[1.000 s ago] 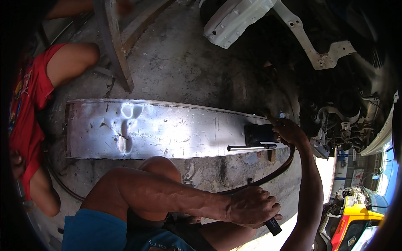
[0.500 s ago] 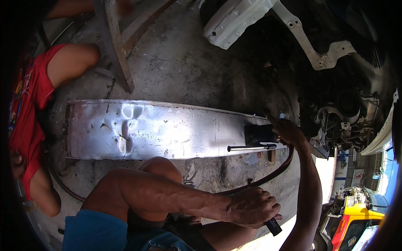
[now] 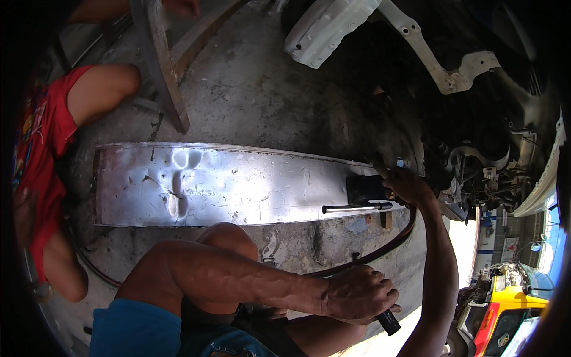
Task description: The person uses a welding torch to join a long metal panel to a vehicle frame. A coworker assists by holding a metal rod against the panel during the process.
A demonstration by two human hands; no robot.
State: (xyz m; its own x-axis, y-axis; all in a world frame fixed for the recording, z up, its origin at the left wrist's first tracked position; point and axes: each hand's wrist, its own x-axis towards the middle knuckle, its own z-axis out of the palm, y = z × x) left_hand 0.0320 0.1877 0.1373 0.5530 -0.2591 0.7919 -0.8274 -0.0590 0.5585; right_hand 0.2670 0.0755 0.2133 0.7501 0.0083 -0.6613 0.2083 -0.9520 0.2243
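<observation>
A long silver sheet-metal panel (image 3: pixel 256 184), dented and creased toward its left end, lies on the floor in front of me. My right hand (image 3: pixel 410 187) is closed at the end of a black block-shaped tool (image 3: pixel 364 189) on the panel's right end; its fingertips are in shadow. Beside the block, a shiny metal rod with a dark tip (image 3: pixel 357 208) points left. My left forearm crosses above my bent knee. My left hand (image 3: pixel 363 294) is closed round a short black cylindrical object (image 3: pixel 389 322), whose end sticks out below the fingers.
A dark hose (image 3: pixel 392 249) curves along the floor on the panel's near side. Rusty metal legs (image 3: pixel 169 89) stand beyond the panel at left. A person in red (image 3: pixel 47 178) squats at far left. White car-body parts (image 3: pixel 330 35) and vehicle machinery (image 3: pixel 482 166) are at right.
Both my hands keep their grip and place. The view has shifted very slightly. At left, the hand of the person in red has moved and is blurred.
</observation>
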